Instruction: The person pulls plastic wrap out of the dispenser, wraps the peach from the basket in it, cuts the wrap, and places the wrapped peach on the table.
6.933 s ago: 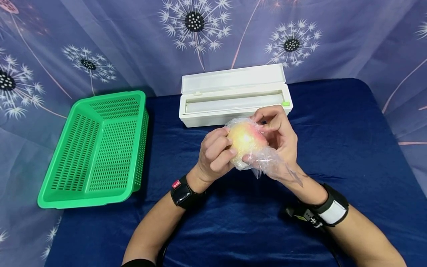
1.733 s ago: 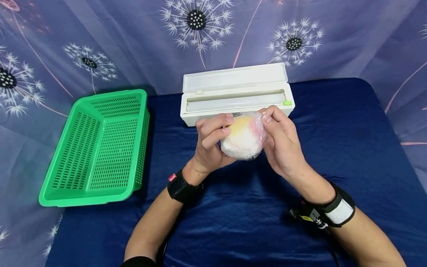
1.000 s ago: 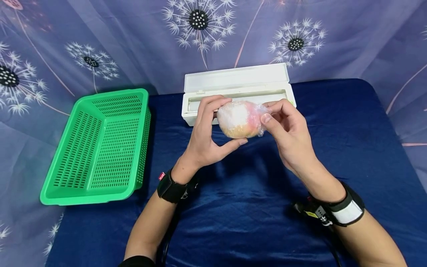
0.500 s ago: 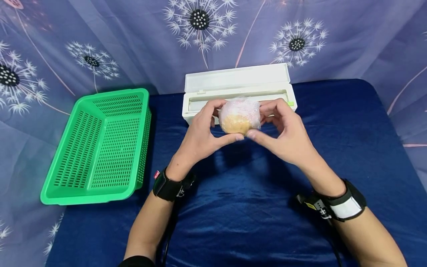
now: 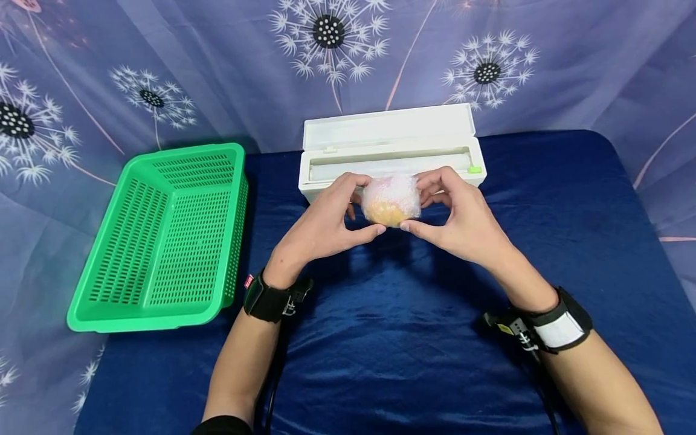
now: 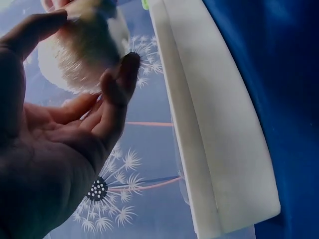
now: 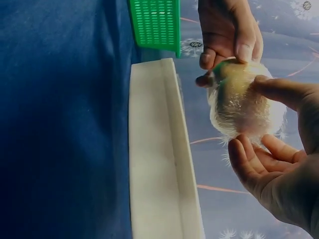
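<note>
A round yellow-and-red fruit (image 5: 390, 200), wrapped in clear cling film, is held up between both hands in front of the white dispenser. My left hand (image 5: 326, 222) grips its left side, thumb at the lower near edge and fingers behind. On the opposite side my right hand (image 5: 464, 219) holds it the same way, the two thumb tips close together. In the right wrist view the film on the fruit (image 7: 241, 107) looks crinkled and shiny, with fingertips of both hands on it. The left wrist view shows the fruit (image 6: 82, 55) partly cut off at the top.
Behind the hands stands a white cling film dispenser (image 5: 312, 192), lid raised, a film roll (image 5: 435, 165) inside and a green slider (image 5: 475, 170) at its right end. A green perforated basket (image 5: 234, 211) sits at the left on the blue cloth (image 5: 380, 362). A dandelion-patterned curtain (image 5: 228, 72) hangs behind.
The loose film tail seen earliest now lies against the fruit. The fruit has been turned over, its yellow part now facing low and near; both hands have shifted to its sides and lowered slightly.
</note>
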